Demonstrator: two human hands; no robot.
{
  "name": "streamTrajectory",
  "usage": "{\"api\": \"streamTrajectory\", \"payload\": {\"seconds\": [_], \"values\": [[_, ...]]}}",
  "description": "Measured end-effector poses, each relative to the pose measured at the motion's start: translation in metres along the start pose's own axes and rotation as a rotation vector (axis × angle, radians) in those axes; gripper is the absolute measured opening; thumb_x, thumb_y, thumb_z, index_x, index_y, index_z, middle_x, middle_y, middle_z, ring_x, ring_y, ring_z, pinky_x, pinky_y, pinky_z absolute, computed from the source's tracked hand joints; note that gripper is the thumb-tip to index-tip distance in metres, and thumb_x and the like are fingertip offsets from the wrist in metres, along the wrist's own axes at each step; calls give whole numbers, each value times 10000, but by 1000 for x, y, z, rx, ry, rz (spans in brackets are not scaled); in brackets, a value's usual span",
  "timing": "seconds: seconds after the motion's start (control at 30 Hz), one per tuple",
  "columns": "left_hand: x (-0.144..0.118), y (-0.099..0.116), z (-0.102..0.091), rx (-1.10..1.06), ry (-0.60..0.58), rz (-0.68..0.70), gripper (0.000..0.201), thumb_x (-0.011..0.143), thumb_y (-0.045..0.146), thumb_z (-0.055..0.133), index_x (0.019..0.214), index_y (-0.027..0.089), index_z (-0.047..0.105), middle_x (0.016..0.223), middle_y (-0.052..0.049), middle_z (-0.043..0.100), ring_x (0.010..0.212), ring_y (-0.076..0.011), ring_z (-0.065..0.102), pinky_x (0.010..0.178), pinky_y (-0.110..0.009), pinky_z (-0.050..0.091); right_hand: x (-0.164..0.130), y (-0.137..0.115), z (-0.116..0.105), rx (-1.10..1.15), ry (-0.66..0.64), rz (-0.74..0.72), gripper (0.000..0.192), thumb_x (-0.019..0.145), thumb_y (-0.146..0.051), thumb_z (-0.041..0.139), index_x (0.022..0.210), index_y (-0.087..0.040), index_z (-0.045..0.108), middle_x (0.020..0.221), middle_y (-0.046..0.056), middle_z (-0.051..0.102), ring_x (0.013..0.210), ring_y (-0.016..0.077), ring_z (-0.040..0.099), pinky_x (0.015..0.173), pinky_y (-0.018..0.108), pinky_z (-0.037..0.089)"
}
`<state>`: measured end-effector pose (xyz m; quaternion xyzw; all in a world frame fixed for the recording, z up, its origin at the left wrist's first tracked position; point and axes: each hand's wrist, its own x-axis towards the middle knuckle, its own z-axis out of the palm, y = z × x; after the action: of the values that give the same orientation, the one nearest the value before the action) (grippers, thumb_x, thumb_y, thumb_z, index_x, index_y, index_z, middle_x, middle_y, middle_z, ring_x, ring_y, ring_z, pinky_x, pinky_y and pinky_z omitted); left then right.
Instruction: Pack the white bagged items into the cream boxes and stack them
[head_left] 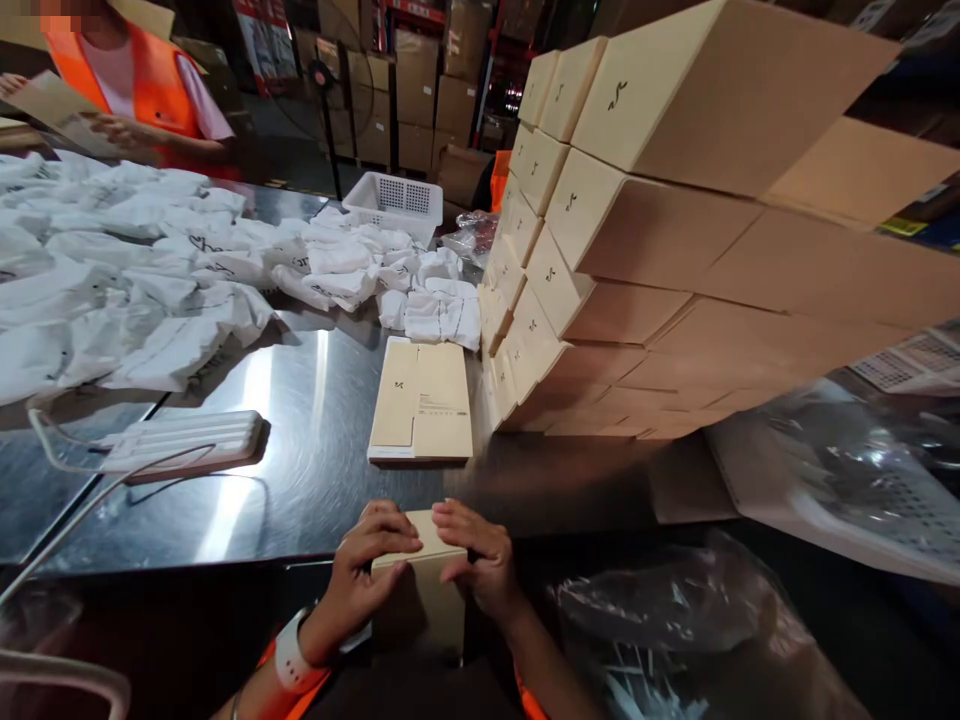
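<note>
In the head view, the left hand point(375, 548) and right hand point(484, 552) grip opposite sides of a carton point(421, 605) at its top, by the near edge of the surface point(322, 500); its support below is unclear. Light, even finger pressure on both sides should keep it square and undented.

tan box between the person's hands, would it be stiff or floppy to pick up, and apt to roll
The tan box would likely feel stiff, as its faces look flat and its edges fairly straight. It seems unlikely to roll, given that squared shape. Its weight is hard to judge.
</note>
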<state>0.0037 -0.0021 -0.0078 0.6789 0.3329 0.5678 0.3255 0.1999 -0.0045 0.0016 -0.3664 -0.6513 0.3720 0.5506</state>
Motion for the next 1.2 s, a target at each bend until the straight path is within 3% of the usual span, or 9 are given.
{"api": "streamTrajectory", "payload": {"seconds": [0.2, 0.47, 0.53, 0.67, 0.73, 0.9, 1.03, 1.13, 1.2], "values": [[4, 2, 2, -29, 28, 9, 201, 894, 423, 681, 863, 274, 813, 763, -41, 733, 769, -218, 658, 723, -371, 535, -2, -1, 3, -5, -14, 19, 413, 744, -669, 722, 952, -322, 804, 999, 49, 811, 949, 272, 773, 995, 495, 544], [3, 3, 8, -74, 146, -16, 365, 824, 550, 732, 615, 251, 751, 573, -6, 659, 637, -179, 601, 642, -334, 530, 0, -7, 5, 2, -67, 57, 367, 837, -649, 658, 812, -314, 808, 829, 43, 815, 957, 269, 748, 989, 508, 525], [2, 4, 9, -62, 163, -20, 355, 833, 492, 748, 584, 241, 723, 569, 1, 655, 617, -167, 596, 628, -321, 527, -1, -16, 6, 3, -48, 147, 352, 854, -620, 663, 823, -303, 812, 851, 58, 814, 1053, 291, 718, 1018, 534, 492], [2, 7, 9, -10, 197, -17, 371, 844, 372, 756, 524, 220, 648, 554, 17, 641, 590, -149, 589, 629, -311, 535, -4, -44, 8, 169, 183, 451, 342, 871, -588, 667, 782, -290, 811, 925, 68, 809, 1225, 314, 633, 1095, 546, 416], [2, 8, 9, 18, 210, -5, 382, 853, 353, 745, 516, 217, 627, 548, 25, 638, 582, -143, 590, 642, -312, 544, -4, -56, 9, 287, 238, 504, 361, 853, -601, 678, 755, -279, 808, 901, 70, 804, 1238, 317, 620, 1110, 525, 403], [1, 7, 8, 71, 198, 20, 384, 875, 333, 719, 528, 216, 604, 559, 32, 640, 577, -145, 605, 647, -313, 557, -3, -74, 7, 302, 201, 474, 362, 862, -595, 670, 752, -279, 809, 843, 61, 794, 1203, 312, 628, 1145, 530, 343], [1, 15, 1, 100, 107, 49, 299, 904, 317, 682, 619, 228, 671, 612, 16, 678, 617, -155, 631, 665, -307, 554, -5, -72, 7, 186, 186, 409, 378, 917, -570, 608, 789, -277, 809, 885, 64, 799, 1177, 298, 655, 1141, 526, 378], [16, 20, -12, 205, -25, 72, 343, 957, 452, 554, 776, 235, 749, 718, -38, 721, 733, -202, 676, 715, -342, 562, -9, -57, 9, -107, 159, 291, 337, 987, -479, 518, 1109, -293, 771, 1194, 83, 752, 1240, 284, 630, 1156, 538, 381], [43, 15, -21, 371, -87, 36, 459, 985, 517, 424, 861, 219, 751, 825, -78, 746, 822, -231, 696, 754, -368, 571, -9, -43, 10, -343, 42, 188, 360, 1000, -428, 490, 1273, -309, 691, 1303, 96, 699, 1280, 305, 605, 1163, 584, 360]]}}
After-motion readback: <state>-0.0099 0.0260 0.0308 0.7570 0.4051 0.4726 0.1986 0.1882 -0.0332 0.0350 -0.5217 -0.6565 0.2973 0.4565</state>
